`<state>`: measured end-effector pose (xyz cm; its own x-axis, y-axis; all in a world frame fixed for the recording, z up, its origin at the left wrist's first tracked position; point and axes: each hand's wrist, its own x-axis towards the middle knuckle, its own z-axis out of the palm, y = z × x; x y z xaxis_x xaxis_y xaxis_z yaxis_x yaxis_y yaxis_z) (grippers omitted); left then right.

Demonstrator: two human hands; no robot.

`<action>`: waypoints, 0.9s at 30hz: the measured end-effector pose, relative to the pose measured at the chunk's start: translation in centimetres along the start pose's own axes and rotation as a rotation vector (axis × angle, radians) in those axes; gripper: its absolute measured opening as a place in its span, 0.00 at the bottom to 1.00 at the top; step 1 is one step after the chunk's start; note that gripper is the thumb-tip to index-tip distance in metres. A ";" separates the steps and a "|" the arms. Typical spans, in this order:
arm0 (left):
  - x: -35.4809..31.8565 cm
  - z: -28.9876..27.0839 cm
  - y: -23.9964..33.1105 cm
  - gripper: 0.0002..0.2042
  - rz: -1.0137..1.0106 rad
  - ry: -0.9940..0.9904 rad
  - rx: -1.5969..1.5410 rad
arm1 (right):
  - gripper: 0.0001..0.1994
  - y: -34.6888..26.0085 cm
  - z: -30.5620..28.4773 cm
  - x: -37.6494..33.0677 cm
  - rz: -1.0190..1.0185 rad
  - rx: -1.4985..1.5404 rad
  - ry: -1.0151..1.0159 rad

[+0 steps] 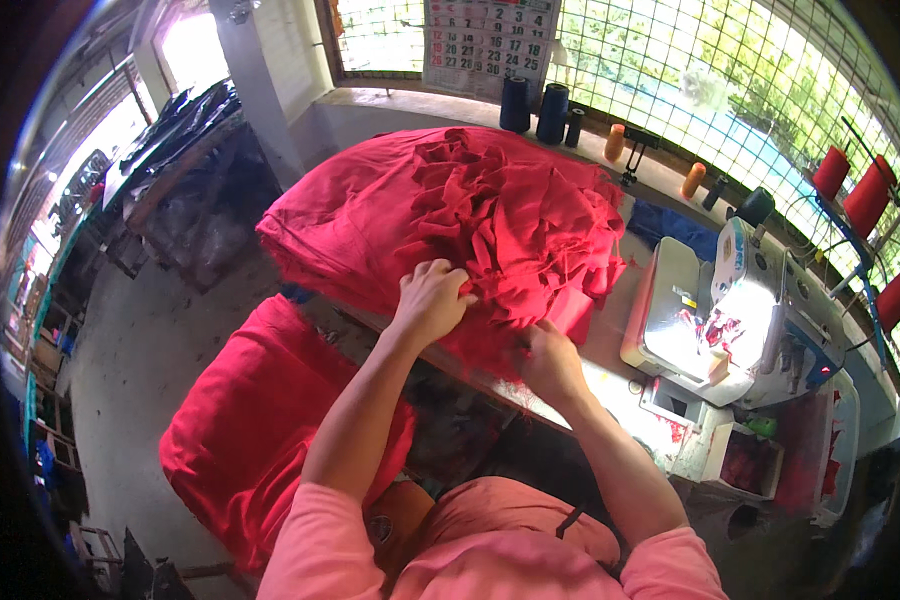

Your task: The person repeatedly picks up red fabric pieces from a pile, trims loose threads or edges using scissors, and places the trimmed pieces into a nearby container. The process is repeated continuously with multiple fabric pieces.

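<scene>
A large heap of red fabric covers most of the work table in front of me, with crumpled, frayed pieces bunched on its right half. My left hand rests on the near side of the heap, its fingers curled into the cloth. To the right and a little nearer, my right hand has its fingers closed on the lower edge of a red piece, partly blurred. Loose threads hang over the table's front edge between the hands. Which separate pieces each hand grips is hard to make out among the folds.
A lit sewing machine stands right of the heap, with a small open box nearer me. Thread cones line the sill; red spools sit on a rack at right. More red cloth is piled low at my left.
</scene>
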<state>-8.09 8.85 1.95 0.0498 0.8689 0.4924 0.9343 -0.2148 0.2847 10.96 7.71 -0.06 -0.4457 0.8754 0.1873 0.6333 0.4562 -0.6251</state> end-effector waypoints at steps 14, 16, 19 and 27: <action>-3.4 1.3 7.8 0.08 -0.518 -0.443 -1.373 | 0.22 4.7 -9.0 -13.5 0.617 1.297 0.177; -5.0 1.7 8.1 0.12 -0.690 -0.576 -1.505 | 0.21 5.4 -9.0 -14.8 0.672 1.306 0.163; -7.5 2.9 8.2 0.17 -0.746 -0.568 -1.608 | 0.14 4.8 -8.9 -15.6 0.708 1.324 0.259; -13.9 4.6 11.2 0.15 -0.845 -0.519 -1.754 | 0.08 3.4 -5.2 -15.2 0.636 1.465 0.065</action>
<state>3.34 -3.63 -5.46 0.2445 0.9171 -0.3149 -0.5009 0.3975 0.7688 23.16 -3.21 -1.06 -0.3078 0.8769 -0.3692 -0.4461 -0.4757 -0.7581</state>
